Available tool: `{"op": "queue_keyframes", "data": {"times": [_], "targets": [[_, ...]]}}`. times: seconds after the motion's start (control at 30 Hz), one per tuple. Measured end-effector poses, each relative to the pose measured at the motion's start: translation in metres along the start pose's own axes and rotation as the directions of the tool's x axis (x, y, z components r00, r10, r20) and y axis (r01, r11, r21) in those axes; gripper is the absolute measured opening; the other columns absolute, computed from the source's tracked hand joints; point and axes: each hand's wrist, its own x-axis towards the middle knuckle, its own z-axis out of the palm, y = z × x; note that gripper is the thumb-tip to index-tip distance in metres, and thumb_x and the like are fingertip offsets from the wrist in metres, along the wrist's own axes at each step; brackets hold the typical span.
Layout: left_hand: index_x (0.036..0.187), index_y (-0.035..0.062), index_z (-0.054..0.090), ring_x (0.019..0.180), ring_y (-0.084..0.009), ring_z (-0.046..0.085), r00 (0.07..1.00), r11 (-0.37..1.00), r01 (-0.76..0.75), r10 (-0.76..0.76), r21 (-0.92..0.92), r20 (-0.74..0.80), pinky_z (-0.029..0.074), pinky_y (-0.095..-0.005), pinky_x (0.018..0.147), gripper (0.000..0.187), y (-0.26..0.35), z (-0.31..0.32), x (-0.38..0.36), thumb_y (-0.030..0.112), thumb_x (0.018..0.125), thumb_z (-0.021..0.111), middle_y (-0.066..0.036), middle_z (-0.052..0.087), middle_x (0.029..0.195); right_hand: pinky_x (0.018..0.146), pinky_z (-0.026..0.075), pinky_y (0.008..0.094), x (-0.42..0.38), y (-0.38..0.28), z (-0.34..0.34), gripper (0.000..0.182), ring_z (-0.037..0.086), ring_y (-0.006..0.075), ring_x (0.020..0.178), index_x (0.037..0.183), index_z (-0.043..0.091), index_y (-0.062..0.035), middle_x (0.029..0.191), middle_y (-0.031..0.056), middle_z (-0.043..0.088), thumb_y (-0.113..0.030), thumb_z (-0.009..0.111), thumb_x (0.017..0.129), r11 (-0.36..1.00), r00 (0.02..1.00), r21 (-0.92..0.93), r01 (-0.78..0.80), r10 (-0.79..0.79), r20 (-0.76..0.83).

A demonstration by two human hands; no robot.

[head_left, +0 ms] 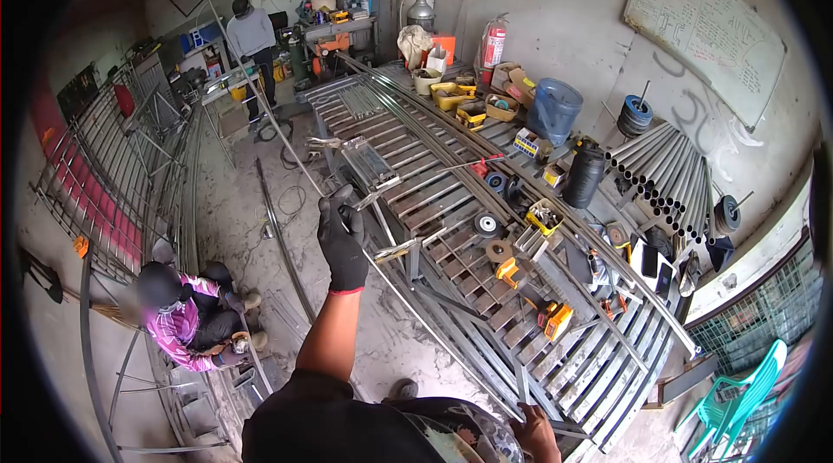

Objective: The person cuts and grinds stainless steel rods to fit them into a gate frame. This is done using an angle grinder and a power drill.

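Observation:
In the head view my left hand (343, 242), in a dark glove, is raised in front of me with its fingers wrapped round a long thin metal bar (282, 135). The bar runs from the upper left, past the glove, down toward the lower right along the side of the slatted metal table (451, 242). My right hand (536, 435), bare, is low at the table's near corner, beside the metal frame there. Its fingers are partly hidden, and what it touches is hard to make out. A small metal frame (369, 165) lies on the table just beyond the glove.
A person in a pink top (178, 320) crouches at the lower left; another person (252, 33) stands at the back left. On the table are yellow tools (555, 321), boxes and a blue bucket (555, 109). A green chair (737, 402) is at the lower right.

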Motion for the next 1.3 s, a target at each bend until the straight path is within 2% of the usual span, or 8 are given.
{"op": "queue_keyframes", "data": {"times": [0.6, 0.73, 0.83, 0.9, 1.0, 1.1, 1.2, 1.3], "targets": [[0.107, 0.0011, 0.072, 0.072, -0.0021, 0.03, 0.94, 0.956, -0.173, 0.089, 0.236, 0.329, 0.022, -0.0235, 0.067, 0.023, -0.034, -0.075, -0.138, 0.007, 0.103, 0.051, 0.008, 0.038, 0.083, 0.11, 0.057, 0.0514, -0.013, -0.03, -0.108, 0.053, 0.07, 0.0433, 0.128, 0.149, 0.067, -0.0061, 0.141, 0.0232, 0.072, -0.043, 0.069, 0.111, 0.981, 0.976, 0.07, 0.183, -0.189, 0.109], [0.105, 0.0055, 0.07, 0.071, -0.0039, 0.035, 0.896, 0.908, -0.167, -0.023, 0.384, 0.444, 0.024, -0.0255, 0.064, 0.03, -0.019, -0.068, -0.157, 0.028, 0.11, 0.051, 0.009, 0.04, 0.083, 0.109, 0.057, 0.0533, -0.016, -0.02, -0.101, 0.053, 0.071, 0.0455, 0.126, 0.15, 0.065, -0.0059, 0.141, 0.025, 0.072, -0.039, 0.072, 0.109, 0.983, 0.982, 0.084, 0.163, -0.17, 0.088], [0.121, -0.0064, 0.067, 0.091, -0.0205, 0.063, 0.817, 0.699, -0.406, -0.01, 0.589, 0.576, 0.053, -0.0367, 0.086, 0.03, -0.019, -0.078, -0.146, 0.02, 0.12, 0.052, -0.013, 0.07, 0.103, 0.11, 0.056, 0.0556, -0.02, -0.011, -0.099, 0.055, 0.069, 0.0473, 0.129, 0.153, 0.062, -0.0054, 0.144, 0.0265, 0.069, -0.035, 0.073, 0.108, 0.982, 0.984, 0.089, 0.165, -0.17, 0.045], [0.131, -0.0044, 0.08, 0.096, -0.0362, 0.076, 0.769, 0.729, -0.455, 0.032, 0.512, 0.638, 0.061, -0.0429, 0.089, 0.038, -0.021, -0.077, -0.154, 0.018, 0.101, 0.087, -0.025, 0.08, 0.119, 0.11, 0.054, 0.0548, -0.036, -0.028, -0.121, 0.063, 0.066, 0.0496, 0.13, 0.155, 0.055, 0.0013, 0.144, 0.0305, 0.067, -0.026, 0.076, 0.103, 0.969, 0.985, 0.179, 0.168, -0.172, 0.005], [0.132, -0.0043, 0.079, 0.097, -0.0371, 0.075, 0.881, 0.825, -0.172, -0.115, 0.538, 0.458, 0.059, -0.0468, 0.084, 0.027, -0.037, -0.072, -0.162, 0.004, 0.107, 0.071, -0.022, 0.08, 0.12, 0.112, 0.053, 0.0556, -0.03, -0.014, -0.093, 0.071, 0.064, 0.0515, 0.133, 0.161, 0.049, 0.0026, 0.148, 0.0323, 0.064, -0.022, 0.078, 0.101, 0.933, 0.954, 0.226, 0.279, -0.244, -0.172], [0.129, -0.0038, 0.08, 0.092, -0.0366, 0.074, 0.448, 0.422, -0.838, 0.17, 0.346, 0.878, 0.059, -0.0472, 0.08, 0.025, -0.012, -0.037, -0.162, 0.004, 0.106, 0.071, -0.022, 0.08, 0.115, 0.112, 0.054, 0.0554, -0.037, -0.021, -0.099, 0.08, 0.064, 0.0517, 0.134, 0.165, 0.044, 0.0037, 0.149, 0.034, 0.063, -0.02, 0.081, 0.098, 0.909, 0.933, 0.278, 0.312, -0.238, -0.272], [0.126, -0.0034, 0.081, 0.087, -0.0362, 0.074, -0.227, -0.14, -0.968, 0.157, -0.206, 0.961, 0.059, -0.0475, 0.077, 0.024, 0.006, 0.009, -0.168, 0.004, 0.105, 0.072, -0.022, 0.08, 0.109, 0.109, 0.057, 0.05, -0.051, -0.042, -0.121, 0.085, 0.068, 0.0427, 0.134, 0.169, 0.037, 0.0015, 0.153, 0.0313, 0.062, -0.023, 0.082, 0.101, 0.827, 0.969, 0.506, 0.244, -0.184, -0.168], [0.123, -0.0033, 0.079, 0.088, -0.0298, 0.074, 0.133, 0.456, -0.871, -0.143, 0.184, 0.981, 0.059, -0.0434, 0.08, 0.023, -0.012, 0.042, -0.198, 0.011, 0.106, 0.071, -0.018, 0.08, 0.105, 0.106, 0.058, 0.0469, -0.067, -0.063, -0.131, 0.09, 0.07, 0.0353, 0.129, 0.173, 0.029, 0.0002, 0.158, 0.0251, 0.06, -0.029, 0.08, 0.106, 0.63, 0.961, 0.726, 0.276, -0.191, -0.199]]}}
